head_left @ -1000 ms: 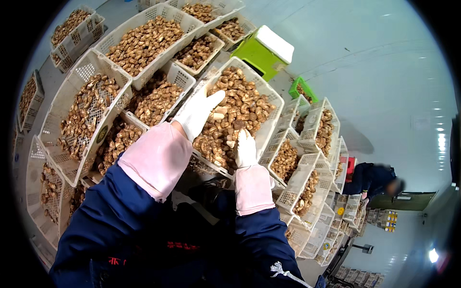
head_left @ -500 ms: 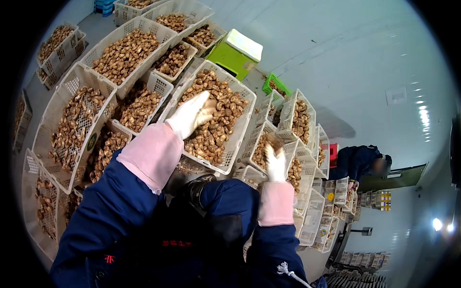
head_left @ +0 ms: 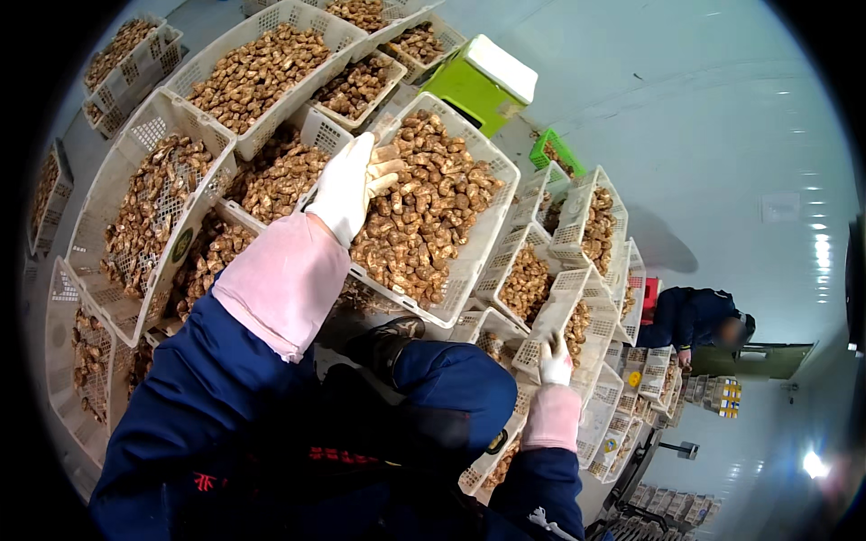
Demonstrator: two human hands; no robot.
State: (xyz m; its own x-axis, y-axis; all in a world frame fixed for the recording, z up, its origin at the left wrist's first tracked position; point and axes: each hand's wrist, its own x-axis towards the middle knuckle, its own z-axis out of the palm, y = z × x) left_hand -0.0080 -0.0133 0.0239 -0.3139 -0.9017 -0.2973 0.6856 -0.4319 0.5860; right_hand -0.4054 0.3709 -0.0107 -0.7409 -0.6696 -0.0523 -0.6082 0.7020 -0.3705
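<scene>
My left hand [head_left: 354, 187], in a white glove with stained fingers, reaches over the left side of a big white plastic crate [head_left: 494, 236]. Its fingers are stretched out and apart, with nothing seen in them. Brown mushrooms [head_left: 424, 212] heap up inside that crate. Lower right, my right hand [head_left: 554, 362], gloved in white too, is beside a smaller white crate [head_left: 568, 290] with mushrooms in it. The right fingers point up and look apart; I see nothing held. Pink cuffs cover both wrists.
More mushroom crates [head_left: 144, 207] crowd the left. A lime-green box [head_left: 474, 90] with a white lid and a green basket [head_left: 555, 153] stand by the wall. Another person [head_left: 695, 320] bends over crates at the right. My knee [head_left: 460, 388] is close to the big crate.
My right hand has moved down and right relative to the crates, and the brown blur at its fingertips is gone. My left hand has shifted toward the big crate's left rim. The view has shifted.
</scene>
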